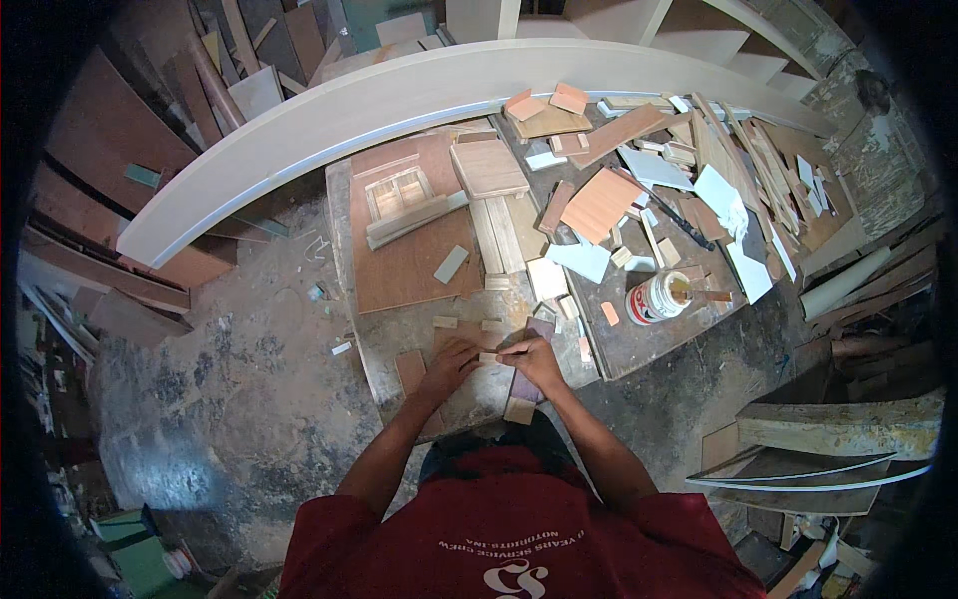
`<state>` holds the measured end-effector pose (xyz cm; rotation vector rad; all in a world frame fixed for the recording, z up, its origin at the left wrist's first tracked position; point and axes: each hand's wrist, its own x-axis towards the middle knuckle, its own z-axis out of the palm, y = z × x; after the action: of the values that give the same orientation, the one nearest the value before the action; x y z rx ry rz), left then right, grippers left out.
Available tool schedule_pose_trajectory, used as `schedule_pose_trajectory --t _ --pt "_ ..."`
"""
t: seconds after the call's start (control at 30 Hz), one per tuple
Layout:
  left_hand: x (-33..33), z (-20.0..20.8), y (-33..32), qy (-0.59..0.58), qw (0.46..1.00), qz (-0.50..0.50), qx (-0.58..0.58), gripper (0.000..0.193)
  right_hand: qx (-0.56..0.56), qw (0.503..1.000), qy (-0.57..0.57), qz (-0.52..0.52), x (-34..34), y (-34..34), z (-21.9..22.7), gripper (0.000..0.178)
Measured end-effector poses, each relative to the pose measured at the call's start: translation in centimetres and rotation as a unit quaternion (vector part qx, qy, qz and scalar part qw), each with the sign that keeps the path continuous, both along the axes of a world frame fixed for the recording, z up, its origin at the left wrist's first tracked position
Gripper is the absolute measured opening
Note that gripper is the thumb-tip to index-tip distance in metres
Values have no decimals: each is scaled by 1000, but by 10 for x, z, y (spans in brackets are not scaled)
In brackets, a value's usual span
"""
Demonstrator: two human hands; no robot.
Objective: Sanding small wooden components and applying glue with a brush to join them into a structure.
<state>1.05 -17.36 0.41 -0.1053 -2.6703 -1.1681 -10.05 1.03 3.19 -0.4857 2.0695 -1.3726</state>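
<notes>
Both hands are at the near edge of the workbench (464, 397), with one small wooden block (488, 357) between them. Left hand (454, 363): fingers bent inward and closed on the block's left end. Right hand (534, 361): thumb and fingers pinched on its right end.

Beneath the right hand lies a purple-grey strip (526, 383), showing both beyond the hand and on its near side; a square wood piece (519, 410) sits at the strip's near end. Just left of the left hand, a flat brown offcut (410, 371) lies on the bench. Slightly beyond the hands are two small pale blocks—one (445, 321) ahead of the left hand, the other (493, 325) ahead of the held block.

Farther ahead of the left hand is a reddish plywood board (399, 285) bearing a grey rectangular piece (451, 264). Ahead and to the right of the right hand, well apart from it—a white tub (651, 301), open, with a stick (711, 296) projecting rightward. An orange chip (610, 313) lies between tub and hand.
</notes>
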Motion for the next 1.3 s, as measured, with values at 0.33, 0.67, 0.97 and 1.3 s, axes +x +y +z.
schedule_pose_trajectory --t 0.33,0.67,0.97,1.3 --pt "1 -7 -4 -20 1000 -16 11 34 -15 1000 5 -6 -3 2 -15 18" --pt "-3 -12 -6 38 999 -22 -1 31 -1 1000 14 -8 -1 0 -8 17" --pt "2 -7 -7 -15 1000 -21 11 32 -1 1000 -26 -6 -3 -1 -11 18" --pt "1 -13 -7 -23 999 -10 32 34 -19 999 -31 -11 -6 -5 -5 16"
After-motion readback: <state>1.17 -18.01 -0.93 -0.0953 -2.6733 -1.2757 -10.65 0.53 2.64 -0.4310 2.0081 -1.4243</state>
